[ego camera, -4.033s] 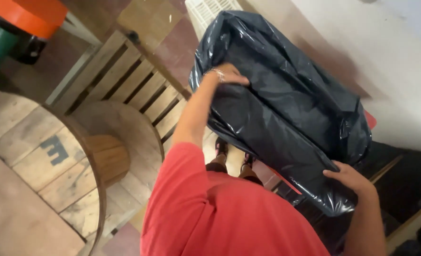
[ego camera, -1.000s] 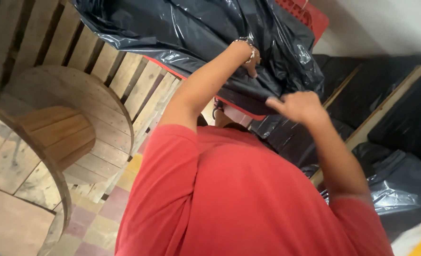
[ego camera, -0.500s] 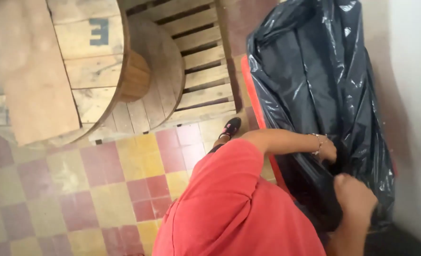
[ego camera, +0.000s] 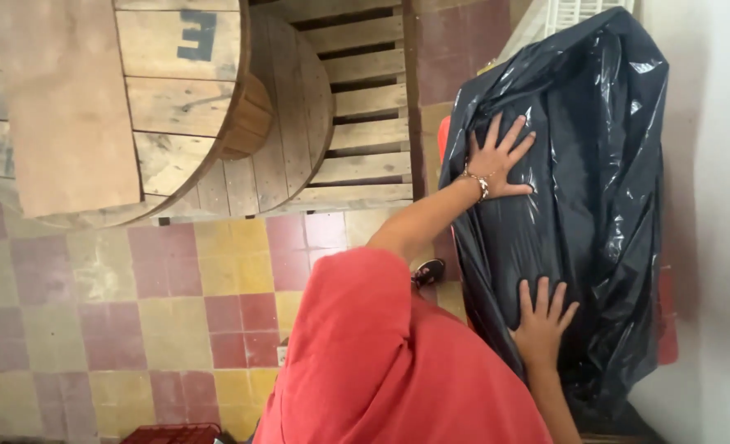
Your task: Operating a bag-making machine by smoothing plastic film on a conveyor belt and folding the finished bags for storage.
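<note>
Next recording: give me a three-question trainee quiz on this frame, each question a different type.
1. True or false: both hands lie flat with fingers spread on the glossy black plastic bag.
2. Multiple choice: the large round wooden cable spool rests against A) a slatted wooden pallet, B) a metal shelf, C) a glass door.
3. Fill in: the left hand wears a ____ at the wrist.

Key
1. True; the right hand presses lower on the bag, the left higher.
2. A, the slatted wooden pallet.
3. Bracelet.
</note>
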